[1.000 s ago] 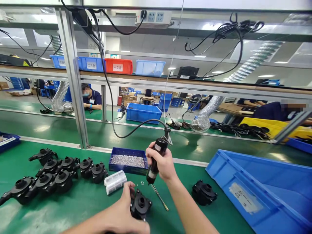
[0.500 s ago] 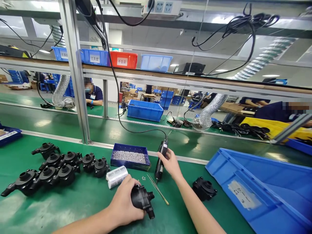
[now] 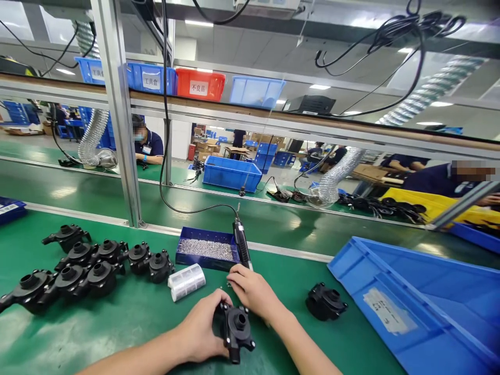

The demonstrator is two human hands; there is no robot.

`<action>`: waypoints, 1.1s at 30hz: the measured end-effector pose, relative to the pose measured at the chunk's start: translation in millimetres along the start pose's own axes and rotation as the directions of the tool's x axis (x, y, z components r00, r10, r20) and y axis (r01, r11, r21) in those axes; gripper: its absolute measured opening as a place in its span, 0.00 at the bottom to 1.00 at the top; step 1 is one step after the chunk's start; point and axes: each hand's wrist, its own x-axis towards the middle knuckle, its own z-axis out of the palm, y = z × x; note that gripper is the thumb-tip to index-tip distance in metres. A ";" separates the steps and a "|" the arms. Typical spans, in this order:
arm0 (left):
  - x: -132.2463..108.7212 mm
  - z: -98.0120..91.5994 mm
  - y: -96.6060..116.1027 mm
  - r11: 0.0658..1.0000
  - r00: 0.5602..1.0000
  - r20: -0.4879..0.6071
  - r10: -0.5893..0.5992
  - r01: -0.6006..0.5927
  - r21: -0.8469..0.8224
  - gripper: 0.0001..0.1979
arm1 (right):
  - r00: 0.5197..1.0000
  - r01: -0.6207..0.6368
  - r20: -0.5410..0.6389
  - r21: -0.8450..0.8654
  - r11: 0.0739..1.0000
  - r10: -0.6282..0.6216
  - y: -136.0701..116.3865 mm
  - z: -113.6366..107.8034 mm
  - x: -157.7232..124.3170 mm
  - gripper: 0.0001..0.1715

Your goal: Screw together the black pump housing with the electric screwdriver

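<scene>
My left hand [image 3: 203, 325] is wrapped round a black plastic pump housing [image 3: 239, 328], its round port turned up towards me. Just beyond it, my right hand [image 3: 253, 291] reaches down to a few tiny loose screws [image 3: 228, 285] on the green mat. Its fingers are drawn together there, and whatever is between the tips is too small to make out. Behind that hand the black electric screwdriver [image 3: 241, 242] hangs from its cord, tilted against the right end of a dark blue tray [image 3: 207, 264] full of small silver screws.
Several black pump housings [image 3: 103, 276] are grouped on the left. A clear plastic-wrapped roll [image 3: 186, 282] lies left of my hands. On the right are another housing [image 3: 325, 302] and a large blue crate [image 3: 367, 281]. A metal post [image 3: 123, 130] rises at the bench's back edge.
My right hand has let go of the electric screwdriver, now farther left by the tray, and moved down to the loose screws. My left hand has turned the housing so its port faces up.
</scene>
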 end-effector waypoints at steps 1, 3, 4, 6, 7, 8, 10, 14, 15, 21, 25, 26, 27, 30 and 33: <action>0.2 -2.4 -1.6 1.000 0.999 0.040 0.003 -0.004 0.018 0.41 | 0.999 -0.024 0.026 -0.028 0.999 0.024 0.0 0.9 -1.7 0.16; 0.7 -8.5 -4.6 0.995 0.996 0.091 0.024 -0.033 0.098 0.42 | 0.995 -0.075 0.063 -0.074 0.994 0.080 0.3 -0.7 -5.8 0.18; 1.4 -11.6 -6.0 0.985 0.995 0.089 0.044 -0.059 0.164 0.41 | 0.991 -0.094 0.084 -0.087 0.992 0.101 0.1 -2.6 -7.7 0.19; 4.5 -15.8 -8.1 0.937 0.995 0.039 0.091 -0.099 0.336 0.36 | 0.982 -0.109 0.141 -0.097 0.989 0.122 -1.5 -6.9 -10.4 0.17; 7.0 -16.4 -8.8 0.899 0.994 0.014 0.112 -0.108 0.424 0.33 | 0.977 -0.111 0.171 -0.099 0.989 0.127 -2.8 -8.7 -11.0 0.16; 9.9 -16.1 -9.2 0.858 0.992 0.001 0.127 -0.111 0.502 0.29 | 0.971 -0.115 0.198 -0.101 0.988 0.133 -4.2 -10.0 -11.0 0.15; 16.5 -13.4 -9.4 0.775 0.991 0.026 0.133 -0.120 0.620 0.25 | 0.960 -0.128 0.235 -0.106 0.986 0.150 -6.9 -11.7 -10.0 0.14; 25.3 -8.2 -9.1 0.651 0.988 0.097 0.119 -0.152 0.744 0.31 | 0.944 -0.165 0.273 -0.100 0.981 0.186 -10.7 -14.7 -7.8 0.13; 26.0 -7.9 -9.2 0.637 0.988 0.101 0.116 -0.152 0.755 0.33 | 0.940 -0.173 0.281 -0.093 0.980 0.193 -11.5 -15.6 -7.8 0.13; 24.3 -8.4 -12.1 0.646 0.989 0.043 0.139 -0.124 0.753 0.27 | 0.926 -0.216 0.301 -0.072 0.974 0.228 -16.5 -18.1 -8.0 0.11; 21.5 -9.7 -11.4 0.674 0.991 -0.007 0.131 -0.084 0.733 0.19 | 0.919 -0.241 0.300 -0.081 0.967 0.254 -17.9 -17.3 -6.0 0.10; 20.3 -10.6 -10.5 0.708 0.993 -0.036 0.113 -0.055 0.704 0.16 | 0.918 -0.256 0.291 -0.086 0.963 0.270 -17.9 -17.2 -5.7 0.09; 19.0 -11.6 -9.4 0.748 0.994 -0.067 0.088 -0.021 0.663 0.12 | 0.916 -0.273 0.281 -0.092 0.958 0.288 -17.8 -17.1 -5.7 0.09; 16.9 -15.1 -5.0 0.825 0.988 -0.152 -0.016 0.099 0.557 0.08 | 0.904 -0.317 0.264 -0.112 0.942 0.336 -17.3 -16.2 -5.9 0.11; 19.8 -17.6 -1.3 0.772 0.978 -0.179 -0.108 0.196 0.604 0.10 | 0.894 -0.350 0.252 -0.118 0.929 0.369 -17.0 -12.2 -5.1 0.12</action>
